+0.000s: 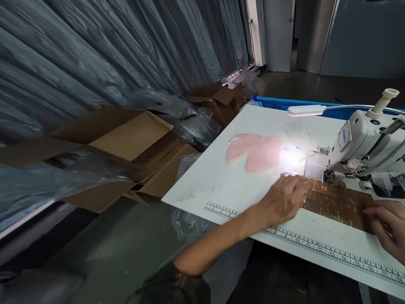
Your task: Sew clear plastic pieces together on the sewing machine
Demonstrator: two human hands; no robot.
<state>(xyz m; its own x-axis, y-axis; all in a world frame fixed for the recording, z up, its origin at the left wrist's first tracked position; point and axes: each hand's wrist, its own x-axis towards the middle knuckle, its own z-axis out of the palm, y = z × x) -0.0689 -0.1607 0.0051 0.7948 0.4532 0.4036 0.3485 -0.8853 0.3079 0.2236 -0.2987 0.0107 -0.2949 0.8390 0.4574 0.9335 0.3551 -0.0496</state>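
My left hand [287,197] rests at the left end of a brown, tape-covered panel [338,204], just in front of the sewing machine [363,141]. Its fingers are bent and pressed together; what lies under or in them is hidden. At the panel's right end is my right hand [390,223], fingers apart, tips touching or close to the edge. Small clear pieces with red marks [313,172] lie by the needle. Pink fabric pieces [256,152], flat and petal-shaped, lie to the left of the machine.
A lamp [305,110] on a bendable neck lights the white table [202,185]. A printed ruler [316,245] runs along its front edge. Open cardboard boxes [133,135] and clear plastic stand left of the table, beside a grey curtain [126,50].
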